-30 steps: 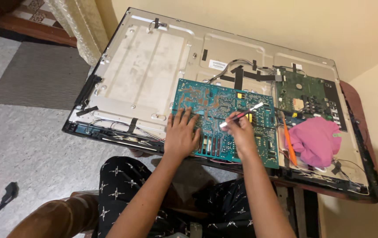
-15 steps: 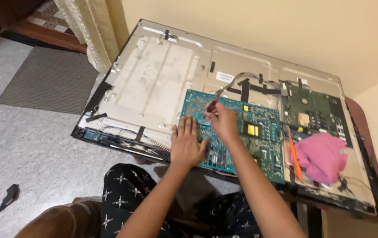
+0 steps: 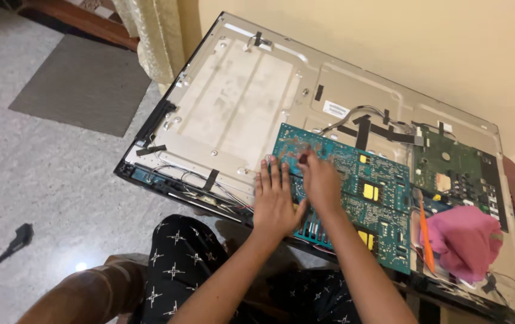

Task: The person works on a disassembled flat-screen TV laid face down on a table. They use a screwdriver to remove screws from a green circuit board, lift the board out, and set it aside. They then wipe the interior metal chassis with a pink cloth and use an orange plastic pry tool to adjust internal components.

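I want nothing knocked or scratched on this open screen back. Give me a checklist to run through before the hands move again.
1. Left hand flat on the teal circuit board, steadying it: ok.
2. Right hand gripping a tool: cannot tell, blurred.
3. Orange pry tool apart from both hands: ok.
4. Pink cloth off the teal board: ok.
5. Black cables lying free of the hands: ok.

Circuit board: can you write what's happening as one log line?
left hand: flat on teal circuit board | right hand: on board, holding a thin tool | pink cloth: beside board
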